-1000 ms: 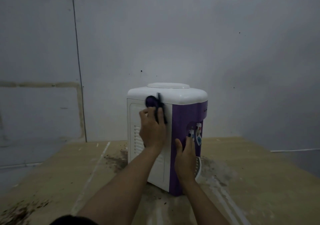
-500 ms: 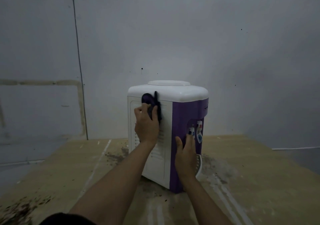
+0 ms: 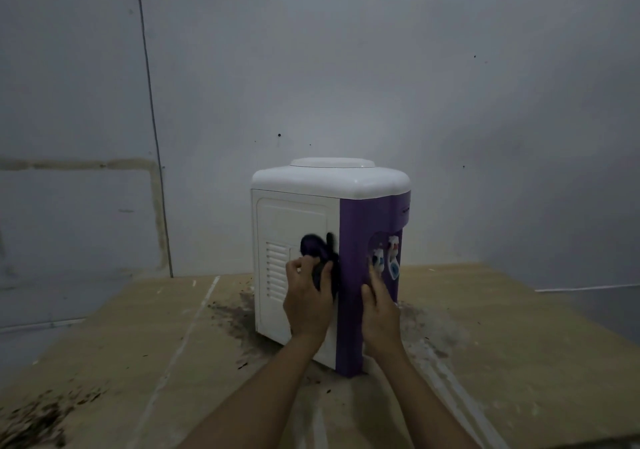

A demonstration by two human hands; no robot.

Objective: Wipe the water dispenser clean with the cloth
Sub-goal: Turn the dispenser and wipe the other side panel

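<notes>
Dark crumbs (image 3: 38, 417) lie on the brown table (image 3: 138, 362) at the left. The white and purple water dispenser (image 3: 329, 258) stands upright in the middle of the table. The left hand (image 3: 308, 303) grips a dark cloth (image 3: 320, 258) against its white side. The right hand (image 3: 381, 313) lies flat, fingers straight, on the purple front, below two taps (image 3: 386, 258).
</notes>
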